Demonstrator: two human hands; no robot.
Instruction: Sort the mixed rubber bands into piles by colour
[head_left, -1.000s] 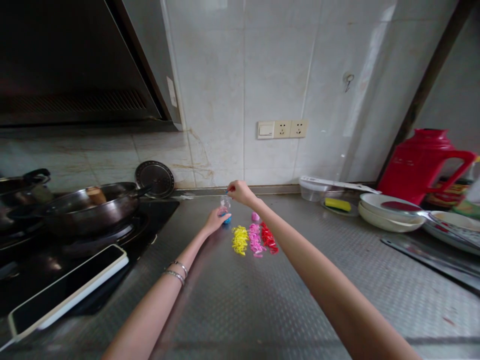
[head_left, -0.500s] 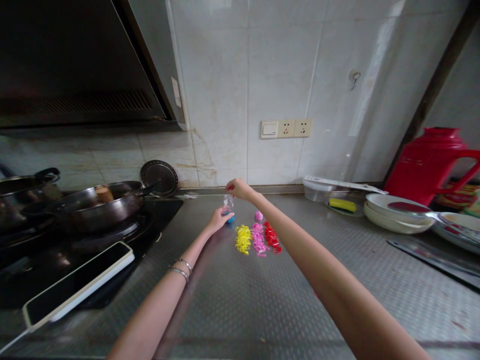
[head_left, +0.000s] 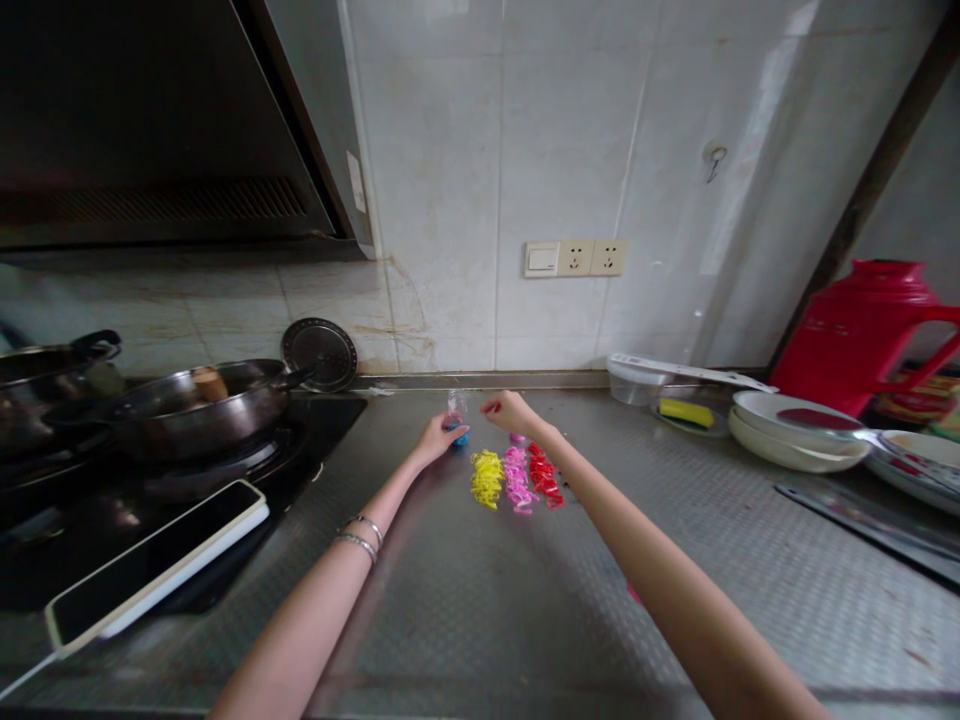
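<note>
On the metal counter, my left hand is wrapped round a small clear bottle with blue in its lower part. To the right of the bottle, my right hand is closed, its fingertips pinched together; what they hold, if anything, is too small to make out. Three piles of small curled pieces lie side by side in front of the hands: yellow pieces, pink pieces and red pieces. A pink object shows partly behind the pink pile, below my right hand.
A phone lies at the left near the stove, where a pan stands. Toward the right are a clear container, a yellow sponge, stacked bowls, a knife and a red jug.
My right hand has moved from above the bottle's mouth to the right and down, toward the pink object. My left hand stays round the bottle.
</note>
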